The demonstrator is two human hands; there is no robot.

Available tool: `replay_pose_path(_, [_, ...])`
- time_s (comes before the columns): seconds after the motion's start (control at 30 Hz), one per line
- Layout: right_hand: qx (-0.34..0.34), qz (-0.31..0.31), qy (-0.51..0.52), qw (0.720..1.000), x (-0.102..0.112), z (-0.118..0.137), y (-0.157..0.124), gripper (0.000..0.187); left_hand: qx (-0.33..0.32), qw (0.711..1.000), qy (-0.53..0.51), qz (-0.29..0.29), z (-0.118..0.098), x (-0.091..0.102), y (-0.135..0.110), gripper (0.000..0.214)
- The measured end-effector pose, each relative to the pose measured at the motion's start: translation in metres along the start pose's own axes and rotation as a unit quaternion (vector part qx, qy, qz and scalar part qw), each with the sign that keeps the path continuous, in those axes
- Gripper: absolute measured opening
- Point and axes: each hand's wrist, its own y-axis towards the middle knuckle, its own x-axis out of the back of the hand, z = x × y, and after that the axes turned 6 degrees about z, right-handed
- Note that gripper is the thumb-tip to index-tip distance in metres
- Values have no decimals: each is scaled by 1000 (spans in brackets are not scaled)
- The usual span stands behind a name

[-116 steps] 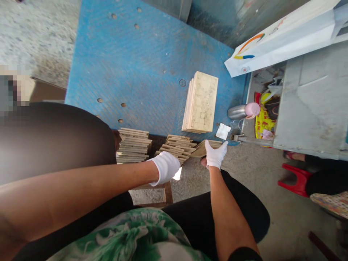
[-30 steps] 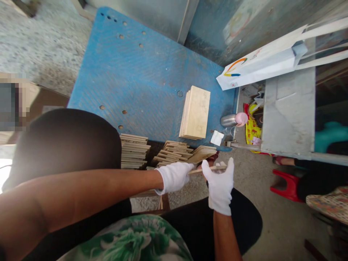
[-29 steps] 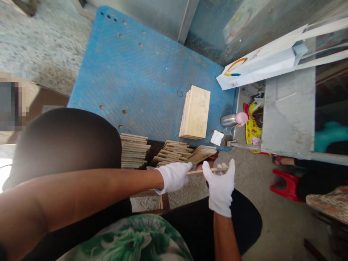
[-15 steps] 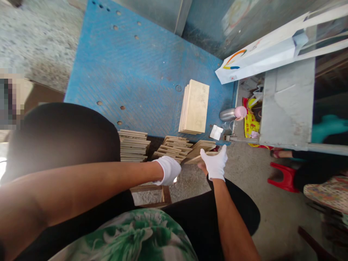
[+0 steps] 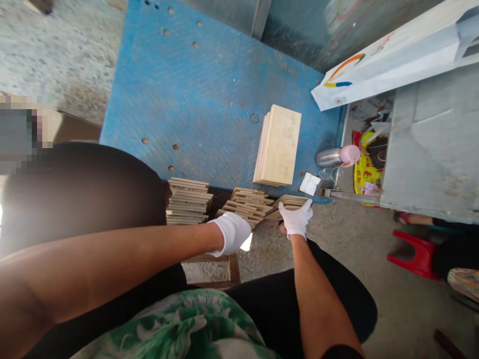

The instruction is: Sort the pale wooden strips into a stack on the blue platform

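My right hand (image 5: 296, 219), in a white glove, grips the near end of a thin wooden board (image 5: 274, 214), thumb on one side and fingers on the other. The board belongs to a slanted bunch of boards (image 5: 294, 200) at the blue table's near edge. My left hand (image 5: 234, 233), also gloved, is bent over at the near end of a staggered middle stack of boards (image 5: 245, 207); its fingers are hidden beneath it. Further left is another stack of boards (image 5: 189, 199). On the blue table (image 5: 187, 94) lies a neat pile of pale boards (image 5: 281, 144).
A metal flask with a pink cap (image 5: 331, 156) and a folded white paper (image 5: 310, 184) lie right of the pile. Beyond are a white paper bag (image 5: 389, 60) and a grey metal surface (image 5: 430, 144). A red stool (image 5: 415, 254) stands at right, beside a seated person.
The whole view has shifted, so the table and bag appear further right. My right hand has drawn its board in closer against the slanted bunch. My left hand stays almost in place.
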Motion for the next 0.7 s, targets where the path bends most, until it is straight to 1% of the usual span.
replay_pose_path(0.1, [7,-8,-5,1000,-7,-3,5,119,16,999,5,40,-2,7,-3,31])
replay_pose_path(0.23, [13,-6,2,1000,-11,-8,6,122,19,999,-5,27,-3,10,-3,34])
replay_pose_path(0.33, [21,-15,17,1000,-4,-3,4,119,16,1000,-3,13,-4,9,-3,35])
replay_pose_path(0.47, [41,-80,38,995,15,22,-1,103,26,1000,8,15,-6,11,-5,34])
replay_pose_path(0.57, [108,-130,55,984,27,47,-6,99,24,1000,19,-2,-6,11,-7,34])
replay_pose_path(0.63, [163,-134,46,976,30,64,-10,97,19,1000,20,-7,-5,8,-6,33])
replay_pose_path(0.7, [199,-108,26,974,30,80,-16,97,22,1000,16,-16,-3,2,-2,32])
